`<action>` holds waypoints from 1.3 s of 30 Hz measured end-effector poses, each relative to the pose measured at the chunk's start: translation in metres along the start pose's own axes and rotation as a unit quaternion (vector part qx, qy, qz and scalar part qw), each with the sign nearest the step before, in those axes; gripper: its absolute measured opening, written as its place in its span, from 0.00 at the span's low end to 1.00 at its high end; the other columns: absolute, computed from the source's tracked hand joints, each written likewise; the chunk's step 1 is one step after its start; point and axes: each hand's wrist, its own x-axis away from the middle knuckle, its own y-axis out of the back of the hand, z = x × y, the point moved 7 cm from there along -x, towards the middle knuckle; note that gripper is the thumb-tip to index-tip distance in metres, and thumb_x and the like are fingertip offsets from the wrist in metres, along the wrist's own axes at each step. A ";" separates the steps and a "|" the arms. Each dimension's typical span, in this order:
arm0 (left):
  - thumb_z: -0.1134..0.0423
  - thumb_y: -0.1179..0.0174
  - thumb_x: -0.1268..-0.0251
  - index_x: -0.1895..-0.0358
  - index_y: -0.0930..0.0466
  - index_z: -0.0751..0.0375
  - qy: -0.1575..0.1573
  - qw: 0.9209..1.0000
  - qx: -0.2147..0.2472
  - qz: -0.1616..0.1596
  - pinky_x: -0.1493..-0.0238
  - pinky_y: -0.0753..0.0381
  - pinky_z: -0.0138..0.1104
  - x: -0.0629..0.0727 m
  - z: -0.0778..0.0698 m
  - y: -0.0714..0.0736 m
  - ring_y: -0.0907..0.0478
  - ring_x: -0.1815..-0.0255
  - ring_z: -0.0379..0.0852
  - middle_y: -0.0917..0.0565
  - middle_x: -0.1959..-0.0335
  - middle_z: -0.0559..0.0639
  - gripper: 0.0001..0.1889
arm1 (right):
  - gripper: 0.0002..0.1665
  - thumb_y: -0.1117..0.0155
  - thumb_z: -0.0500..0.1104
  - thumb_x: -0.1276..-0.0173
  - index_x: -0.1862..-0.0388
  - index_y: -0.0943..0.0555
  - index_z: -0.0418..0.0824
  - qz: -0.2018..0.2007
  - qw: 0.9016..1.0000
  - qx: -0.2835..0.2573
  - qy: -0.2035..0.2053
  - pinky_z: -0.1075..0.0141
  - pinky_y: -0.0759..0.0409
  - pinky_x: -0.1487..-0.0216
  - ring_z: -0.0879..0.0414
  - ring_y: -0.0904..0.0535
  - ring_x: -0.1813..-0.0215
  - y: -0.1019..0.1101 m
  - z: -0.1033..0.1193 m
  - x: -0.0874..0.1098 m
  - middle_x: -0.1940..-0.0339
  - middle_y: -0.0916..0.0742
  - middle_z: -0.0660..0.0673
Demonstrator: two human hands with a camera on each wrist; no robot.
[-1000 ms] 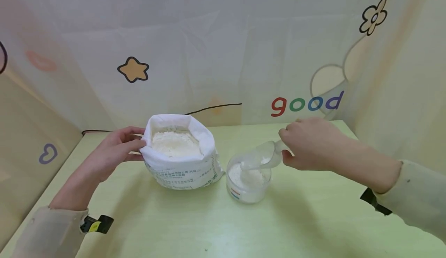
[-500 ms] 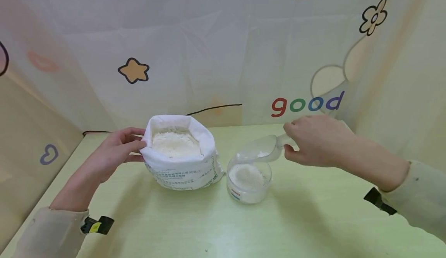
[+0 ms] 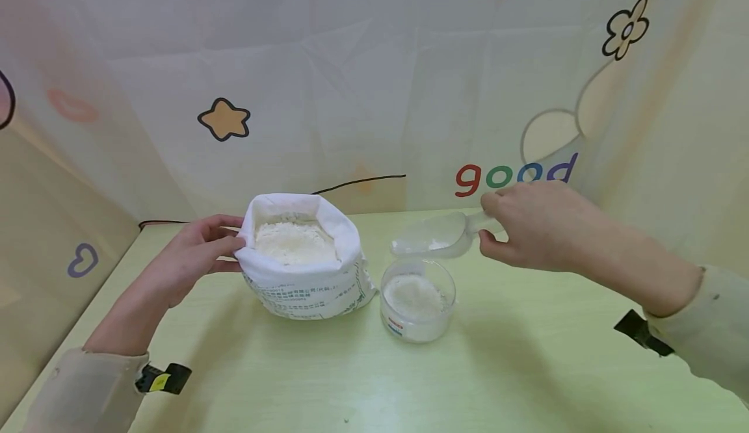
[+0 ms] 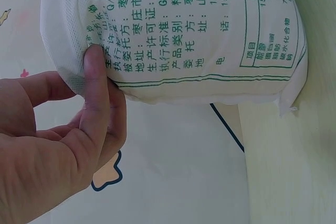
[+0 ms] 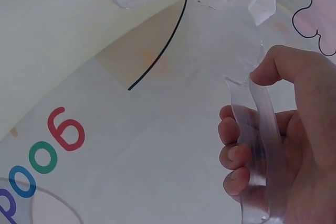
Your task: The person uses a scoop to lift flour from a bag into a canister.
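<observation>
My left hand (image 3: 205, 248) pinches the rolled-down left rim of a white cloth flour bag (image 3: 310, 290). Inside the bag, flour (image 3: 292, 241) shows below the rim, and green print covers the outside. In the left wrist view the fingers (image 4: 97, 82) lie against the bag's folded edge. With its fingers curled round the handle (image 5: 257, 145), my right hand (image 3: 538, 225) holds a clear plastic scoop (image 3: 433, 235) above and behind a round clear tub (image 3: 418, 329). A little white powder clings in the scoop. More white powder lies in the tub, which stands just right of the bag.
A pale green-yellow table (image 3: 351, 381) lies under everything. Close behind the bag hangs a printed curtain (image 3: 363, 95) with a star and the word "good". It also encloses the left and right sides.
My right hand has raised the scoop up and away from the tub, slightly to the right, and levelled it. The left hand, bag and tub have stayed in place.
</observation>
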 end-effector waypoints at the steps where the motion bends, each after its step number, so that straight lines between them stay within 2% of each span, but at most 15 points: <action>1: 0.63 0.45 0.20 0.27 0.39 0.74 0.000 1.000 0.000 0.000 0.49 0.14 0.38 0.000 0.000 0.000 0.18 0.53 0.44 0.27 0.38 0.69 0.27 | 0.16 0.36 0.48 0.37 0.79 0.30 0.45 -0.001 1.000 -0.002 0.000 0.64 0.36 0.84 0.56 0.35 0.81 0.001 0.000 0.000 0.84 0.30 0.54; 20: 0.64 0.45 0.20 0.27 0.39 0.75 -0.003 1.000 0.002 0.000 0.49 0.14 0.38 -0.001 -0.001 0.000 0.18 0.53 0.44 0.27 0.38 0.69 0.27 | 0.14 0.39 0.46 0.36 0.78 0.30 0.45 -0.030 1.000 -0.001 0.007 0.65 0.42 0.84 0.57 0.38 0.82 0.022 0.007 -0.010 0.85 0.30 0.52; 23: 0.63 0.45 0.20 0.27 0.39 0.75 -0.004 1.000 0.002 0.000 0.49 0.14 0.38 -0.001 -0.001 0.000 0.18 0.52 0.43 0.27 0.38 0.69 0.27 | 0.13 0.39 0.46 0.36 0.78 0.29 0.44 -0.036 0.999 -0.004 0.012 0.65 0.41 0.84 0.57 0.36 0.82 0.026 0.010 -0.013 0.83 0.26 0.53; 27: 0.63 0.45 0.20 0.27 0.39 0.74 -0.006 1.000 -0.001 0.000 0.49 0.14 0.38 -0.001 -0.002 0.000 0.18 0.52 0.44 0.27 0.38 0.69 0.27 | 0.10 0.39 0.45 0.36 0.72 0.24 0.41 -0.046 0.999 -0.001 0.023 0.64 0.37 0.84 0.58 0.33 0.82 0.032 0.016 -0.017 0.80 0.22 0.53; 29: 0.63 0.45 0.20 0.27 0.39 0.74 -0.005 1.000 -0.002 0.000 0.49 0.14 0.38 -0.001 -0.002 0.000 0.18 0.52 0.44 0.27 0.38 0.69 0.27 | 0.10 0.39 0.45 0.36 0.72 0.24 0.41 -0.049 0.998 -0.001 0.027 0.65 0.38 0.84 0.58 0.34 0.81 0.034 0.019 -0.020 0.81 0.24 0.53; 33: 0.63 0.45 0.20 0.27 0.39 0.74 -0.002 1.000 0.000 -0.001 0.49 0.14 0.38 -0.001 -0.002 0.000 0.18 0.53 0.44 0.27 0.38 0.69 0.27 | 0.15 0.40 0.45 0.36 0.79 0.32 0.44 -0.048 0.998 0.003 0.028 0.65 0.41 0.82 0.57 0.38 0.81 0.037 0.027 -0.025 0.85 0.31 0.52; 39: 0.64 0.45 0.20 0.27 0.39 0.74 -0.001 1.000 0.002 0.000 0.49 0.14 0.38 -0.001 -0.002 0.000 0.18 0.53 0.44 0.27 0.38 0.68 0.27 | 0.16 0.40 0.47 0.35 0.79 0.32 0.44 -0.047 0.998 0.017 0.034 0.64 0.38 0.83 0.56 0.36 0.81 0.040 0.039 -0.034 0.85 0.30 0.52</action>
